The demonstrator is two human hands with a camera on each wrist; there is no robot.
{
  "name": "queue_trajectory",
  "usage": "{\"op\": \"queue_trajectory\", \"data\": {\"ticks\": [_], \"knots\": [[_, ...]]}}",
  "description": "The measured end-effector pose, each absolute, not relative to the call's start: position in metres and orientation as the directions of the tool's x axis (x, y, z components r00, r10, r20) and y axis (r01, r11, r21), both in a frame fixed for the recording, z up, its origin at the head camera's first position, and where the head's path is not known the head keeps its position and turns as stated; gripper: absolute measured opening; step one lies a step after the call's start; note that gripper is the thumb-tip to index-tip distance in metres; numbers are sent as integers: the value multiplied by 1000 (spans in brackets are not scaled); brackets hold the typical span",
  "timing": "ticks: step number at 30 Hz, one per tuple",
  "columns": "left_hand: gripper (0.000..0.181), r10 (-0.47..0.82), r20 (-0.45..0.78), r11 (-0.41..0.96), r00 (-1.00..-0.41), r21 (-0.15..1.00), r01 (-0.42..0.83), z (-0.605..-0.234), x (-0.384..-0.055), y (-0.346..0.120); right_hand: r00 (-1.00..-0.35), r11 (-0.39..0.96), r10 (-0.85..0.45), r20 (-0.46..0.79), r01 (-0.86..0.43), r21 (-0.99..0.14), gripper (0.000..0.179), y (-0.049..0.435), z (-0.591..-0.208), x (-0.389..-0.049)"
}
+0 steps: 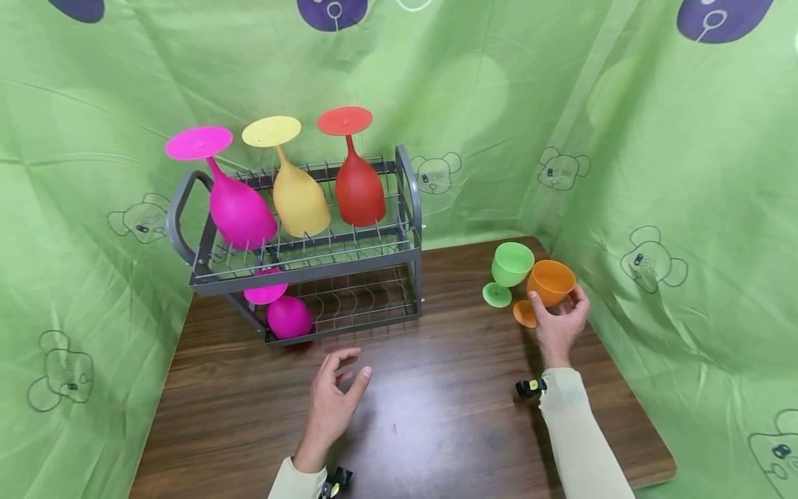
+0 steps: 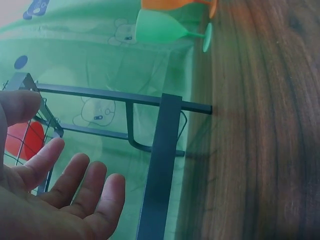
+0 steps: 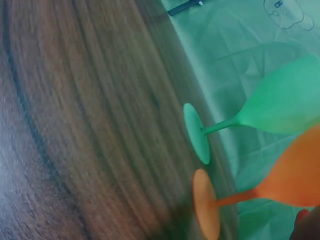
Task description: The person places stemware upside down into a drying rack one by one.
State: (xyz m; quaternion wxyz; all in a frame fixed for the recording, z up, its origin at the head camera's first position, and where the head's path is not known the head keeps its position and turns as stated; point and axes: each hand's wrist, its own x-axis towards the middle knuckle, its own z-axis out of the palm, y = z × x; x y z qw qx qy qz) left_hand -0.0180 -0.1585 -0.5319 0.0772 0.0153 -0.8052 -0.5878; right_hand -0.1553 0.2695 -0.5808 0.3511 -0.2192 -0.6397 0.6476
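Observation:
At the table's right side, my right hand [image 1: 561,326] holds the bowl of an orange plastic wine glass [image 1: 551,283], thumb on the near side and fingers on the right. The orange glass stands upright, its foot apparently on the table. Just left of it stands a green wine glass [image 1: 512,263], also upright; both show in the right wrist view, where only a fingertip [image 3: 304,225] of the hand is visible. My left hand [image 1: 332,402] hovers over the table in front of the rack, fingers loosely bent and holding nothing.
A grey two-tier dish rack [image 1: 305,272] stands at the back left. Upside down on its top tier are magenta [image 1: 240,208], yellow [image 1: 299,197] and red [image 1: 360,187] wine glasses. Another magenta glass [image 1: 289,317] lies in the lower tier. Green curtains [image 1: 486,104] surround the wooden table [image 1: 436,416].

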Motion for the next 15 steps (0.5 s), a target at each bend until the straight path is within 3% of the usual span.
{"op": "queue_trajectory", "data": {"ticks": [15], "knots": [[34, -118, 86, 281, -989, 958, 50, -534, -14, -165, -677, 65, 708, 202, -221, -973, 84, 277, -585, -150]]}}
